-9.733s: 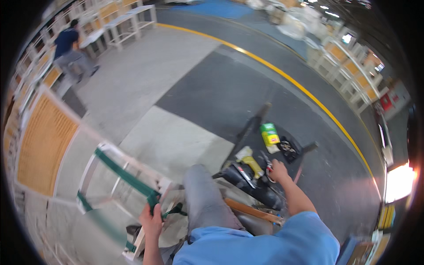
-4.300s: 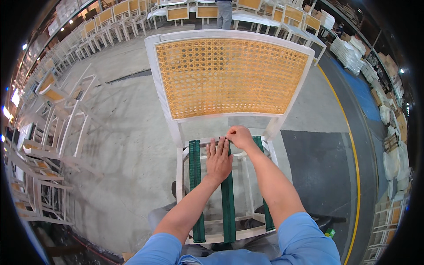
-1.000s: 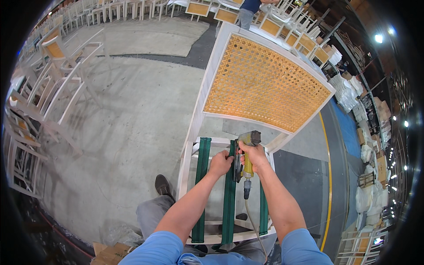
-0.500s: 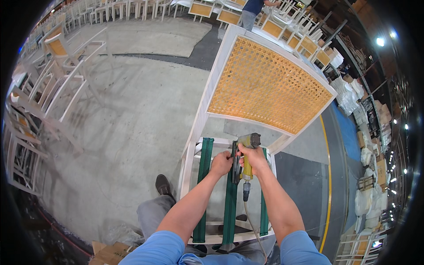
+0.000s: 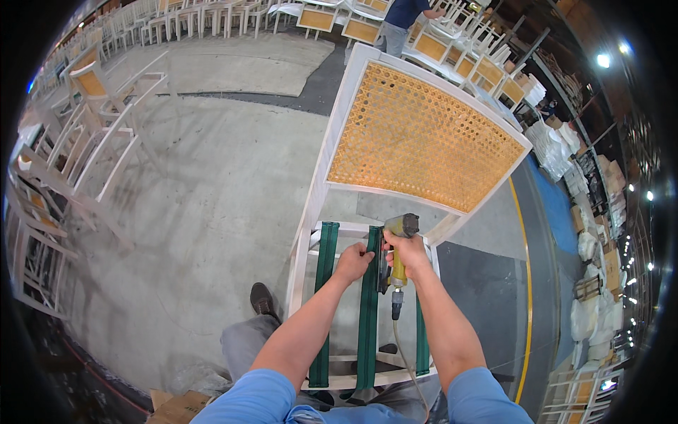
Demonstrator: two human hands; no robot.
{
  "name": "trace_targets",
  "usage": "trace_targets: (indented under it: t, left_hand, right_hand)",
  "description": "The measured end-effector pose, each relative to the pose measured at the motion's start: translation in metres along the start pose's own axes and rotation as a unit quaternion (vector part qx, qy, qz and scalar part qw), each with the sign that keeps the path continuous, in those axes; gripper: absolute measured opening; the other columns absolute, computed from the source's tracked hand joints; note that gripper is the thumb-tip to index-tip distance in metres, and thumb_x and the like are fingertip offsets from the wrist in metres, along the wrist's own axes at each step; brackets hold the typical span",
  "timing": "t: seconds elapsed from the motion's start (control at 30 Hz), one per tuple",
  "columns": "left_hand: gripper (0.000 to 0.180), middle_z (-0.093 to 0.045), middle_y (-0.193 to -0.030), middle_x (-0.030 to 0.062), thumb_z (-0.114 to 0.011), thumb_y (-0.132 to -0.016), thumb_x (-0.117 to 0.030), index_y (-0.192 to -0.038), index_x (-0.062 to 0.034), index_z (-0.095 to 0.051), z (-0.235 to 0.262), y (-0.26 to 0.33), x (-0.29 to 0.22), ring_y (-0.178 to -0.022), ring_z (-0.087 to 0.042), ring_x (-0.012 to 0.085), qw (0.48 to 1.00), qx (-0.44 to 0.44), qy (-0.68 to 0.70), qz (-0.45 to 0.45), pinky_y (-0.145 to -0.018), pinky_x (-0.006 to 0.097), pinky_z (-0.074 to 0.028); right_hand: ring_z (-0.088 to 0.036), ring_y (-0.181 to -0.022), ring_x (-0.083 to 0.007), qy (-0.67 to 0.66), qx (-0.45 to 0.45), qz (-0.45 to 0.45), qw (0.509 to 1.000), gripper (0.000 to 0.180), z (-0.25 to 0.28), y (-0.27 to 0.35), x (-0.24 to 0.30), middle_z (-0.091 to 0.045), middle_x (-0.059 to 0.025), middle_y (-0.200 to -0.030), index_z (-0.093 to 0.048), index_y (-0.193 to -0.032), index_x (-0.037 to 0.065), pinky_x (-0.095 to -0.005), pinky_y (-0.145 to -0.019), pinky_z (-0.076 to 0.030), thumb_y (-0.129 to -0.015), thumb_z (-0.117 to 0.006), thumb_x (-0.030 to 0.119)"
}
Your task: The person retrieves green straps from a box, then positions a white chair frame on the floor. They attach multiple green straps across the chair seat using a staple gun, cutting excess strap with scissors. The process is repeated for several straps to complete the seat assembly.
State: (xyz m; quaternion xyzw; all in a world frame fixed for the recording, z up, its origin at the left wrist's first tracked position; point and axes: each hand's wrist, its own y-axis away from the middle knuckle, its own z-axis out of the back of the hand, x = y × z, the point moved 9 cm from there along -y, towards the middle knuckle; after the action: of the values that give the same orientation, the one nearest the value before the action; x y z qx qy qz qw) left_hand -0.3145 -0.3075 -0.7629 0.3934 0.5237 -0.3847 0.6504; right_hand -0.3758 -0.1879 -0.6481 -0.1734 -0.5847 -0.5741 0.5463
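Observation:
A whitewashed wooden chair frame stands before me, its woven cane backrest on the far side. Three green webbing straps run front to back across the open seat: a left strap, a middle strap and a right strap. My left hand has its fingers closed at the left edge of the middle strap. My right hand is wrapped round a yellow-and-black pneumatic staple gun, just right of that strap. An air hose hangs from its handle.
Unfinished chair frames are stacked at the left. Many more chairs line the back, where another person stands. Wrapped bundles lie along the right, beyond a yellow floor line. A cardboard box sits at lower left.
The staple gun in my right hand has shifted slightly right, uncovering more of the middle strap's far part. My left hand stays at that strap's edge. The background has shifted slightly left.

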Motion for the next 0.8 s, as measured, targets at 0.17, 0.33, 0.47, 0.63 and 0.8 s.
trace_targets:
  t: [0.17, 0.33, 0.47, 0.63, 0.8]
  left_hand:
    - [0.025, -0.074, -0.095, 0.0091, -0.065, -0.101, -0.022, -0.116, -0.0018, -0.063, -0.018, 0.007, 0.004, -0.081, -0.07, 0.0212, 0.982, 0.111, 0.094, 0.118, -0.074, 0.04, -0.056]
    - [0.028, -0.073, -0.125, 0.0173, -0.055, -0.108, -0.017, -0.131, -0.0014, -0.056, -0.041, 0.056, -0.011, -0.104, -0.075, 0.0324, 0.903, 0.239, 0.273, 0.232, -0.09, 0.046, -0.061]
    - [0.028, -0.071, -0.126, 0.0205, -0.051, -0.111, -0.021, -0.128, 0.0007, -0.056, -0.061, 0.11, -0.016, -0.103, -0.073, 0.0334, 0.848, 0.2, 0.406, 0.277, -0.086, 0.047, -0.063]
    - [0.034, -0.07, -0.126, 0.0164, -0.053, -0.111, -0.029, -0.13, -0.0008, -0.056, -0.061, 0.202, -0.025, -0.099, -0.073, 0.032, 0.845, 0.158, 0.419, 0.292, -0.085, 0.048, -0.062]
    - [0.027, -0.072, -0.112, 0.0114, -0.054, -0.111, -0.03, -0.124, -0.0072, -0.058, -0.076, 0.332, -0.047, -0.093, -0.071, 0.0329, 0.818, 0.162, 0.425, 0.352, -0.083, 0.052, -0.06]
  right_hand:
    - [-0.062, -0.058, -0.0162, -0.027, 0.015, 0.014, 0.999, 0.026, 0.016, 0.018, 0.008, -0.069, -0.0061, -0.087, -0.071, -0.105, 0.006, -0.0315, -0.049, -0.05, -0.096, -0.079, 0.029]
    - [-0.063, -0.059, -0.0154, -0.006, -0.005, 0.044, 0.999, 0.023, 0.101, 0.1, 0.003, -0.072, -0.0059, -0.09, -0.07, -0.112, 0.004, -0.0316, -0.051, -0.052, -0.097, -0.076, 0.021]
    - [-0.064, -0.063, -0.0149, 0.021, -0.078, 0.042, 0.996, 0.028, 0.22, 0.212, -0.031, -0.072, -0.0041, -0.093, -0.072, -0.114, 0.002, -0.0308, -0.055, -0.052, -0.094, -0.079, 0.021]
    - [-0.064, -0.067, -0.0136, 0.08, -0.184, -0.06, 0.978, 0.032, 0.349, 0.314, -0.134, -0.073, -0.0041, -0.094, -0.072, -0.113, 0.002, -0.0307, -0.058, -0.052, -0.092, -0.081, 0.024]
    - [-0.065, -0.065, -0.0139, -0.004, -0.24, -0.162, 0.957, 0.034, 0.426, 0.378, -0.306, -0.072, -0.0033, -0.089, -0.073, -0.114, 0.005, -0.0307, -0.056, -0.052, -0.09, -0.084, 0.027]
